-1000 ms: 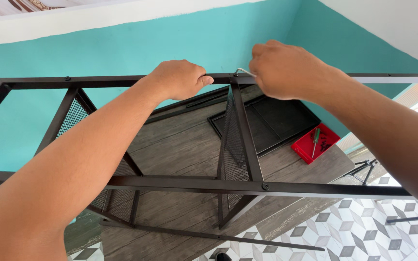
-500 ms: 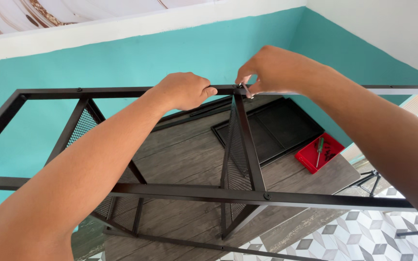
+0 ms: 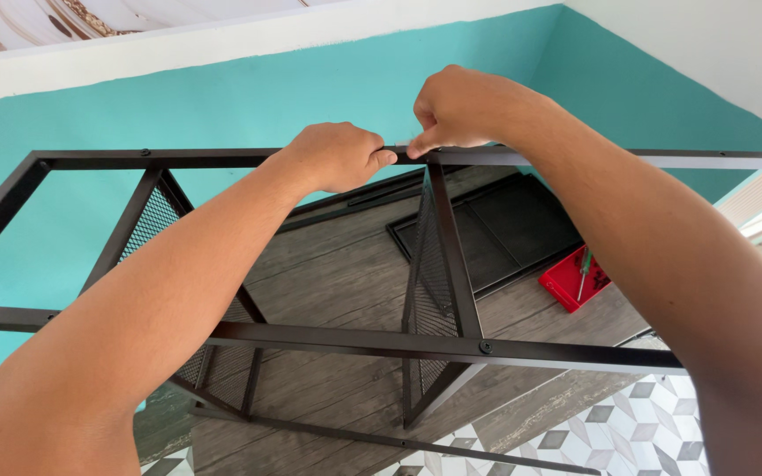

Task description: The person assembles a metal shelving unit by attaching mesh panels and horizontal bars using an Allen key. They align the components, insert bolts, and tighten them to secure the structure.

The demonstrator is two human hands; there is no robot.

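Head view: both hands [image 3: 337, 157] stay on black frame [image 3: 346, 339], now lower.

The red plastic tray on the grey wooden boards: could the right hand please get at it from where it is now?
Probably not directly. The right hand is up at the black metal frame's far rail, while the red plastic tray lies lower down beyond the frame; the near rail and mesh divider panel bar a straight path.

Both arms extend from the lower corners of the frame toward the upper centre. Left hand [image 3: 337, 157] is curled, knuckles up, thumb tip pointing right. Right hand [image 3: 460, 110] sits just beside it, slightly higher, fingers bunched downward in a pinch. Forearms bare.
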